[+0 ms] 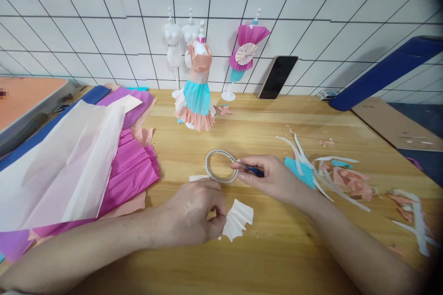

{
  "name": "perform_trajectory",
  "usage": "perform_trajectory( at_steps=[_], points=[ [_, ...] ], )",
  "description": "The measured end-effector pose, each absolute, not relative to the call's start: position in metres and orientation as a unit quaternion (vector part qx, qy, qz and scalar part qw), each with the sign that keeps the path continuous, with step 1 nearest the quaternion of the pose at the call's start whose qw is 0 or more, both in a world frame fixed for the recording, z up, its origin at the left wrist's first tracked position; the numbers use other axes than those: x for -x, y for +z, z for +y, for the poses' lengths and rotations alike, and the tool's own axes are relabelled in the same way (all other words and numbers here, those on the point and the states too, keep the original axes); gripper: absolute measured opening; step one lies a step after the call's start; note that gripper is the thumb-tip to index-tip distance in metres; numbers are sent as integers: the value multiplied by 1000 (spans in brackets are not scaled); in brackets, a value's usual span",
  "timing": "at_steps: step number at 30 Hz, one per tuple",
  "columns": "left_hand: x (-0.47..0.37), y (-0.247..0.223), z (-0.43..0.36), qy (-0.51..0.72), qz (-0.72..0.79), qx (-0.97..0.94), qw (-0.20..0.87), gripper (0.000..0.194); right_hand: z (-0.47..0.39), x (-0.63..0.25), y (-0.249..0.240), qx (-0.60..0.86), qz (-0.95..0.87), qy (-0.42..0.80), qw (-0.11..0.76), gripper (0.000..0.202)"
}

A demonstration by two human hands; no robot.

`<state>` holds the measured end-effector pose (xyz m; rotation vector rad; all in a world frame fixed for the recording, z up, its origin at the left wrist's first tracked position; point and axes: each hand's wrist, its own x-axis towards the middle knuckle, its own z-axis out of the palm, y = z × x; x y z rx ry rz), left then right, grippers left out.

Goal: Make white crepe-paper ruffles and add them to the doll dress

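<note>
My left hand [199,212] is closed in a pinch at the edge of a small pleated piece of white crepe paper [239,219], which fans out to the right of the fingers. My right hand [268,176] is closed around a small tool with a dark blue handle [254,170]; its kind cannot be made out. The fingertips of that hand are at the right rim of a thin roll of white tape [206,166] on the table. A pale strip [199,178] shows behind my left hand.
Dress forms stand at the back, one in a paper dress [197,97], another in a magenta outfit [244,50]. A phone [278,77] leans on the tiled wall. Crepe paper sheets [65,166] lie left. Scraps and strips [349,182] lie right, near a blue bar [380,73].
</note>
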<state>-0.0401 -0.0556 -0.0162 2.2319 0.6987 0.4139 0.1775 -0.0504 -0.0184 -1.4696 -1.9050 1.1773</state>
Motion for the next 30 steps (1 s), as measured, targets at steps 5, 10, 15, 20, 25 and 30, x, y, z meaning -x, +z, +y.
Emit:
perform_trajectory(
  at_steps=[5,10,15,20,25,30],
  points=[
    [40,-8,-51,141,277,-824,473,11,-56,-172,-4,466,-699,506,196,21],
    [40,-5,-49,148,278,-789,528,13,-57,-163,-7,461,-655,574,170,11],
    [40,-6,-47,130,303,-792,514,17,-55,-165,-8,457,-653,583,156,7],
    [40,-12,-44,116,366,-779,495,20,-58,-168,-4,461,-665,569,147,5],
    [41,-13,-44,122,384,-758,512,20,-67,-165,-2,440,-749,478,133,8],
    [41,-9,-41,135,417,-713,547,21,-80,-163,6,381,-809,425,139,12]
  ],
)
